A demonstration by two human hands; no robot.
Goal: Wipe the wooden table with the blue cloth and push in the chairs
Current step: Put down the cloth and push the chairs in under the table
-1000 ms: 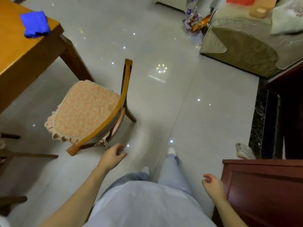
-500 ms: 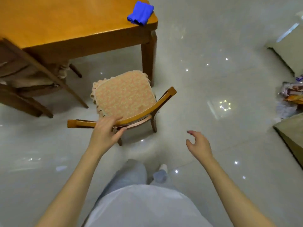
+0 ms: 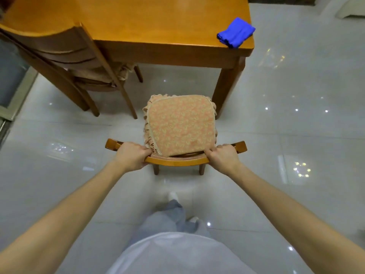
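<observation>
- A person holds a wooden chair (image 3: 177, 161) by its curved top rail with both hands. The left hand (image 3: 132, 155) is wrapped round the rail near its left end, and the right hand (image 3: 223, 157) is wrapped round it near its right end.
- The chair's patterned, frilled cushion (image 3: 180, 123) lies just beyond the knuckles, between the two hands.
- The chair stands out in front of the wooden worktop (image 3: 158, 22), which stretches ahead of both hands. The seat's far edge is near the worktop's near right leg.
- The folded blue cloth (image 3: 236, 32) lies on the worktop's corner, well beyond the right hand and slightly to its right. Neither hand touches it.
- A second chair (image 3: 65, 56) sits partly under the worktop, ahead and to the left of the left hand.
- A glossy pale tiled floor (image 3: 296, 135) spreads beneath and to either side of the hands.
</observation>
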